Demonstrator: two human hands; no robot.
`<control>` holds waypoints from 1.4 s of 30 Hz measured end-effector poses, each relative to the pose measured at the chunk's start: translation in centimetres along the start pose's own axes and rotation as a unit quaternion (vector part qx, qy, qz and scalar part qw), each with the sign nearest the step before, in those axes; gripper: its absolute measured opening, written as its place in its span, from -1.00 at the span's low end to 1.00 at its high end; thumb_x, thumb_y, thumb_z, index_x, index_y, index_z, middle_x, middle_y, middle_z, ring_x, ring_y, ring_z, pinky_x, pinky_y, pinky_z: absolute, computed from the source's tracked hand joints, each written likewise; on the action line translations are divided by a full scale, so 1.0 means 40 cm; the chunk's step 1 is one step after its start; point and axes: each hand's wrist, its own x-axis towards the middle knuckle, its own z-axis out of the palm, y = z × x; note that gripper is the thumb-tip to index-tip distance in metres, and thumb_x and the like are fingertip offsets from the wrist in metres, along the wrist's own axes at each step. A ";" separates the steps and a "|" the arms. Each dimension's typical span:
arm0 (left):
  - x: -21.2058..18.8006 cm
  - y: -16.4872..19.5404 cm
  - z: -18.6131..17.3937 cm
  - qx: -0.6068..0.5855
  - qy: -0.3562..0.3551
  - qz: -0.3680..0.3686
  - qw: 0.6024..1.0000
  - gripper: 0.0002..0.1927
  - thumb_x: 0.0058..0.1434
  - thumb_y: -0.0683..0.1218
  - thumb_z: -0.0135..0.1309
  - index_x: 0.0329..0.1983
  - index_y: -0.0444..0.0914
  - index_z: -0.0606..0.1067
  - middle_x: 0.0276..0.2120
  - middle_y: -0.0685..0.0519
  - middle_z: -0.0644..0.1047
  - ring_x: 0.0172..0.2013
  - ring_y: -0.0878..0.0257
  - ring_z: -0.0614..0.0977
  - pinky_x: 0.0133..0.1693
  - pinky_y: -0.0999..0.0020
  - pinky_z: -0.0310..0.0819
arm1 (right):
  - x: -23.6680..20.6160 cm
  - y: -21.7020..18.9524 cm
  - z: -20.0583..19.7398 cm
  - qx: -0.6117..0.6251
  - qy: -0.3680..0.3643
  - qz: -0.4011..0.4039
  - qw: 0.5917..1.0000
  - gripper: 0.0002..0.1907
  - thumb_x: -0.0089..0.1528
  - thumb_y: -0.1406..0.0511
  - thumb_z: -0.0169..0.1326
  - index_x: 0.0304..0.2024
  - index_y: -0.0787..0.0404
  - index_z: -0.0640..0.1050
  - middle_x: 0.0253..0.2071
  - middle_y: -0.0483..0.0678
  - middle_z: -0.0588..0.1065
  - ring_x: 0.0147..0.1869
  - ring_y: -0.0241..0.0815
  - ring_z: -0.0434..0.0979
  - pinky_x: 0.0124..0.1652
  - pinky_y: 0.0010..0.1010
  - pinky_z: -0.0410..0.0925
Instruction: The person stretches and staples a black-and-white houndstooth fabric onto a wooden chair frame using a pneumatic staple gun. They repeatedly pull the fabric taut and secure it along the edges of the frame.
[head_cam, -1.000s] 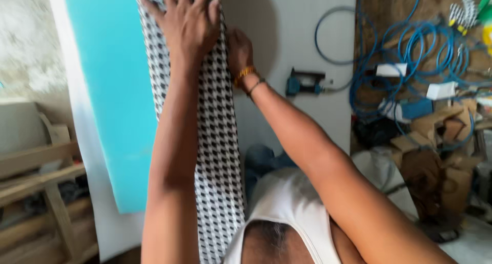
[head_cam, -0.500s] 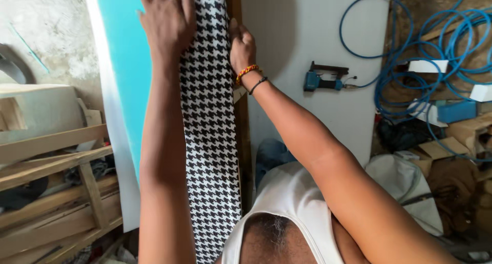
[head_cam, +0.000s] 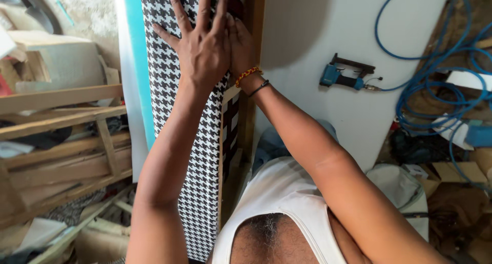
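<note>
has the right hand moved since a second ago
Yes. The right hand has slid up beside the left hand at the right edge of the houndstooth fabric; earlier its wrist sat lower, level with the staple gun.

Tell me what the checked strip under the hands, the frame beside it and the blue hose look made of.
Checked strip: woven fabric, matte black-and-white houndstooth, lying flat under the left hand.
Frame: bare wood, brown with visible grain.
Blue hose: probably flexible plastic or rubber, smooth, loosely coiled.

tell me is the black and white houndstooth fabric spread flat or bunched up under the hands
Spread flat: the black and white houndstooth fabric lies smooth along the board, left hand pressing it, fingers splayed.
</note>
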 end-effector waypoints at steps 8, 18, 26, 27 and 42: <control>0.026 0.031 0.023 0.062 0.022 0.045 0.997 -0.32 0.39 -0.29 -0.07 0.57 -0.03 0.31 0.64 0.06 -0.20 0.44 -0.40 -0.42 0.18 -0.81 -0.38 | 0.059 0.138 -0.239 -0.227 -0.153 0.099 0.957 -0.62 0.46 0.12 0.04 -0.23 0.32 0.56 -0.37 0.03 0.46 -0.30 -0.13 0.48 -0.25 -0.30 0.41; 0.060 0.063 0.019 0.092 -0.077 -0.014 0.993 -0.37 0.51 -0.15 0.07 0.62 0.04 0.30 0.57 -0.01 -0.25 0.46 -0.36 -0.45 0.29 -0.72 -0.37 | -0.053 0.320 -1.136 -0.799 -0.099 0.214 0.554 -0.39 0.12 0.17 0.33 0.14 0.30 0.47 0.08 0.30 0.40 0.18 0.30 0.37 0.11 0.00 0.28; 0.043 0.018 0.022 0.104 -0.145 0.017 0.984 -0.33 0.39 -0.05 0.08 0.60 -0.15 0.36 0.44 -0.30 0.16 0.40 -0.45 0.03 0.28 -0.66 -0.25 | -0.071 0.369 -1.201 -0.818 -0.163 0.159 0.528 -0.36 0.13 0.14 0.28 0.12 0.44 0.46 0.17 0.33 0.36 0.25 0.30 0.30 0.09 0.10 0.19; 0.036 0.007 0.026 0.122 -0.123 0.048 0.984 -0.37 0.39 -0.09 0.07 0.54 -0.19 0.36 0.42 -0.29 0.18 0.38 -0.37 0.09 0.27 -0.57 -0.14 | -0.062 0.383 -1.205 -0.827 -0.176 0.130 0.518 -0.44 0.18 0.18 0.26 0.11 0.40 0.48 0.16 0.30 0.39 0.25 0.28 0.33 0.14 0.10 0.18; 0.024 -0.019 0.026 0.147 -0.027 0.150 0.977 -0.88 0.45 -0.17 -0.02 -0.19 -0.21 0.54 -0.55 0.08 0.41 -0.58 0.27 0.35 -0.43 0.29 0.22 | 0.077 0.030 -0.871 -0.317 -0.254 0.013 0.914 -0.44 0.18 0.28 0.30 0.13 0.46 0.45 -0.06 0.08 0.55 -0.02 0.05 0.56 -0.06 -0.13 0.41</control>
